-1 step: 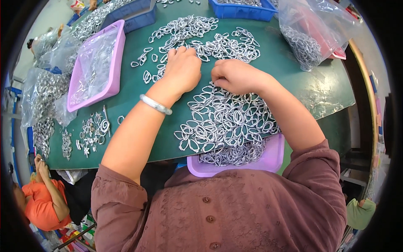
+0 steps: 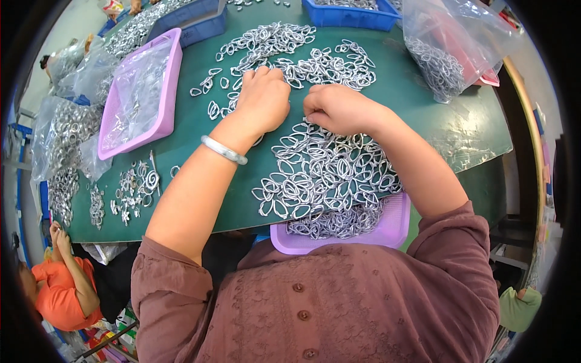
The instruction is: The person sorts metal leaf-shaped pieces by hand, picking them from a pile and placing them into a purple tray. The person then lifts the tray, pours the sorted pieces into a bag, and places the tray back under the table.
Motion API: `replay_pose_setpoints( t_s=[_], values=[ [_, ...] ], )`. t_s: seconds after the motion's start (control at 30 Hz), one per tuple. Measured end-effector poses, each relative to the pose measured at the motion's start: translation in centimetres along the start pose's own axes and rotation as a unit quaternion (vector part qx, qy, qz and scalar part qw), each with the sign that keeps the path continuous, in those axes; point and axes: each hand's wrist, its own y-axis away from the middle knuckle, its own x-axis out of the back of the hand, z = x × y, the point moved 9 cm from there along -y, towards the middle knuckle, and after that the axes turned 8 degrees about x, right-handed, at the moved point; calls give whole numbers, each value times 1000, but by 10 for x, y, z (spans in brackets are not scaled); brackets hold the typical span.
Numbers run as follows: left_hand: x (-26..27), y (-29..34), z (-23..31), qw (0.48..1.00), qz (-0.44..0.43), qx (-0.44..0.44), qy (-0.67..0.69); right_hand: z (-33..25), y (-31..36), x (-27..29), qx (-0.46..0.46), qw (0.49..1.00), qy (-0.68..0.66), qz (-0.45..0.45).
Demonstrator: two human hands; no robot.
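My left hand [image 2: 265,100] is at the near edge of the far pile of silver oval metal rings [image 2: 330,68], knuckles up and fingers curled under. To its right my right hand [image 2: 344,109] is closed, thumb and fingers drawn together, over the upper edge of the near pile of rings [image 2: 333,169]. The fingertips of both hands are hidden, so whatever they hold cannot be made out. A small gap separates the hands. Below the table's front edge, a purple tray [image 2: 393,230] holds more of these rings.
A purple basket [image 2: 166,115] with plastic bags stands at left, near small metal parts [image 2: 136,187]. Blue bins [image 2: 357,17] line the far side of the green table [image 2: 448,133]. A clear bag of rings [image 2: 439,69] lies at right. A person in orange [image 2: 66,293] sits at lower left.
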Motion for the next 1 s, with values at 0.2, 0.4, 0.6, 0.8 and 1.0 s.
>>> replay_pose_setpoints(
  t_s=[0.2, 0.4, 0.6, 0.8, 1.0],
  values=[
    [52, 44, -38, 986, 147, -17, 71, -15, -21, -3, 7, 999, 6, 39],
    [82, 135, -107, 988, 136, 67, -41, -16, -36, -12, 0, 1000, 23, 19],
    [72, 189, -135, 981, 117, 121, -93, -22, -41, -16, 24, 998, 53, 21],
    [72, 197, -128, 978, 142, 147, -50, -20, -38, -14, 43, 998, 36, 42],
    [58, 175, -80, 983, 114, 108, 93, -34, -40, -14, 84, 994, 34, 63]
  ],
)
